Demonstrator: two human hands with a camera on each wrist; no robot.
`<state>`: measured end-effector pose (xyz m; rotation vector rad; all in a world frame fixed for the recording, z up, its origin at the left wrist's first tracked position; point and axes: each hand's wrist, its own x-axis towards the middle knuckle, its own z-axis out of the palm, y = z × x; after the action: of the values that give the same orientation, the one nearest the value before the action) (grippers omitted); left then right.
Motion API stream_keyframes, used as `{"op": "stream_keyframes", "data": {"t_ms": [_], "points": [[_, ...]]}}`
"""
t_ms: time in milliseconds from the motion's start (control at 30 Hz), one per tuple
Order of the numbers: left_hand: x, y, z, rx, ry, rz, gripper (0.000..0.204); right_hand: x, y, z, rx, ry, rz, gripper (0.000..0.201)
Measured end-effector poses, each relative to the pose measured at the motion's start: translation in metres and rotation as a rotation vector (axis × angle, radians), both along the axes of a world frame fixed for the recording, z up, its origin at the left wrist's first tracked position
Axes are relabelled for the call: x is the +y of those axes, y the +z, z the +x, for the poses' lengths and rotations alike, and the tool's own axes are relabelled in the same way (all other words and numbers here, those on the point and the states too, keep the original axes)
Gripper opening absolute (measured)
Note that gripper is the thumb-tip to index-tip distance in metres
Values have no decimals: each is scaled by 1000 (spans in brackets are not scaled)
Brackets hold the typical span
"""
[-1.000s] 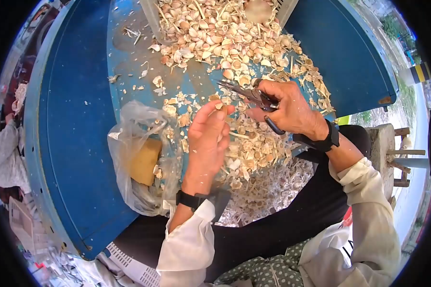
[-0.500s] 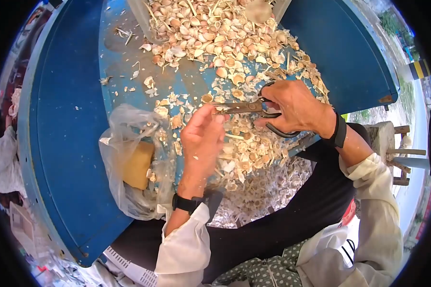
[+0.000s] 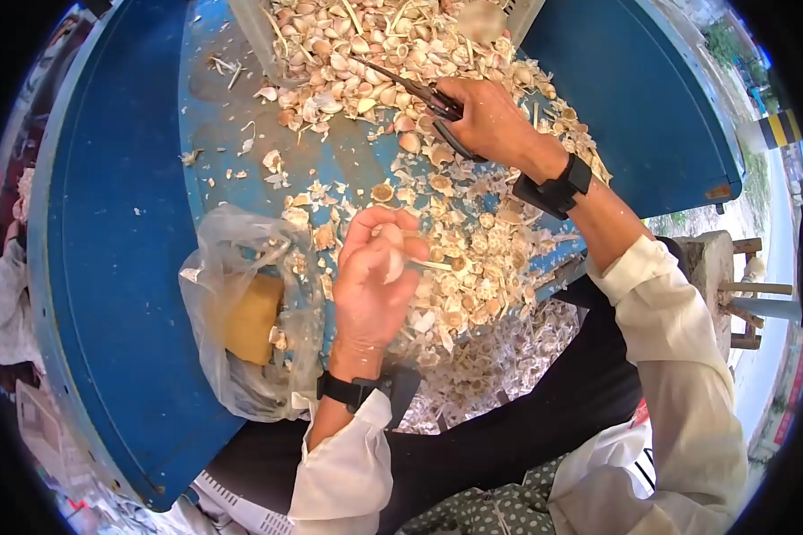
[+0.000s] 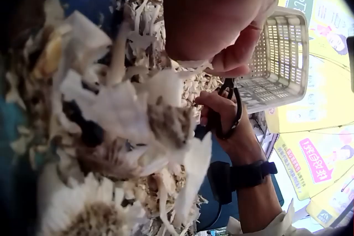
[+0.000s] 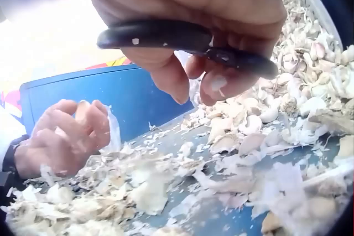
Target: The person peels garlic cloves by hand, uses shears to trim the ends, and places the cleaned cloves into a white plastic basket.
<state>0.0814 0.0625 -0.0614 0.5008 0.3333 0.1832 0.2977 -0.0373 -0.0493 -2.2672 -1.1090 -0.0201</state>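
Curled, palm partly turned up, my left hand (image 3: 375, 281) holds a pale garlic clove (image 3: 393, 264) against its fingers, above the cut scraps. My right hand (image 3: 504, 129) grips a pair of dark scissors (image 3: 419, 92) by the black handles. In the head view the blades point up and left, overlapping the near edge of the heap of garlic cloves (image 3: 379, 67). A black scissor handle (image 5: 160, 35) crosses under the right palm in the right wrist view. There the fingers of the left hand (image 5: 63, 136) are bunched up, farther back.
Dry garlic scraps and root ends (image 3: 482, 267) cover the blue surface (image 3: 120, 267) near the lap. A clear plastic bag (image 3: 210, 330) with a tan block (image 3: 254, 321) lies left of the left hand. A pale plastic basket (image 4: 285, 61) stands at the far side, cloves spilling from it.
The scissor blades came to the left fingertips, then my right hand carried them away, up to the clove heap. My left hand has turned, showing the clove in its fingers.
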Motion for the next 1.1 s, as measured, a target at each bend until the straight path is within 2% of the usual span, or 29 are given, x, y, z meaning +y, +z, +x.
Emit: {"op": "stream_keyframes", "data": {"t_ms": [67, 100, 167, 233, 267, 333, 367, 433, 467, 500, 533, 600, 667, 700, 767, 833, 867, 900, 967, 1000, 1033, 1067, 1100], "points": [[4, -16, -1, 7, 4, -3, 15, 17, -10, 6, 170, 91, 66, 32], [5, -19, 0, 11, 1, -10, 23, 23, -18, 2, 172, 99, 63, 32], [4, -18, 3, 79, 24, 50, 27, 27, -31, -5, -124, 129, -39, 26], [5, -21, 4, 101, 11, 72, 24, 26, -32, -9, -110, 131, -67, 24], [4, -20, 4, 102, 15, 72, 24, 22, -31, -9, -56, 120, -58, 23], [0, -15, 8, 186, 69, 260, 24, 12, -19, -13, 124, 94, -42, 23], [1, -14, 10, 182, 73, 258, 24, 13, -14, -14, 120, 97, -44, 23], [1, -14, 12, 218, 159, 222, 33, 14, -10, -15, 291, 35, 70, 17], [3, -19, 10, 218, 158, 223, 33, 22, -9, -10, 146, 74, 76, 19], [8, -27, 7, 180, 120, 197, 35, 27, -8, -9, 147, 73, 80, 19], [12, -31, 5, 143, 85, 173, 38, 35, -7, -8, 102, 168, 56, 19], [12, -23, 6, 182, 124, 118, 40, 53, -12, -8, 75, 358, 15, 21], [11, -17, 8, 223, 164, 52, 42, 56, -25, -10, 36, 408, -15, 25], [11, -16, 10, 219, 205, -2, 43, 58, -23, -15, -7, 455, -46, 29], [11, -15, 13, 212, 241, -61, 44, 47, -12, -25, 30, 428, -42, 24], [11, -17, 13, 121, 236, -155, 49, 40, 3, -43, 474, 341, 40, 22], [9, -16, 13, 123, 230, -162, 49, 35, 17, -47, 654, 430, 40, 22], [9, -12, 13, 135, 238, -193, 44, 33, 16, -40, 652, 423, 37, 22], [13, -14, 11, 138, 252, -223, 39, 35, 12, -5, 279, 162, 46, 22], [17, -24, 7, 108, 227, -295, 32, 37, 12, 12, 222, 101, -61, 22], [19, -23, 8, 77, 202, -364, 25, 40, 6, 21, 218, 104, -59, 22], [16, -20, 8, 98, 200, -336, 16, 43, -6, 28, 51, 174, -78, 22], [17, -21, 8, 101, 203, -337, 16, 46, -9, 26, -112, 240, -96, 23]]}}
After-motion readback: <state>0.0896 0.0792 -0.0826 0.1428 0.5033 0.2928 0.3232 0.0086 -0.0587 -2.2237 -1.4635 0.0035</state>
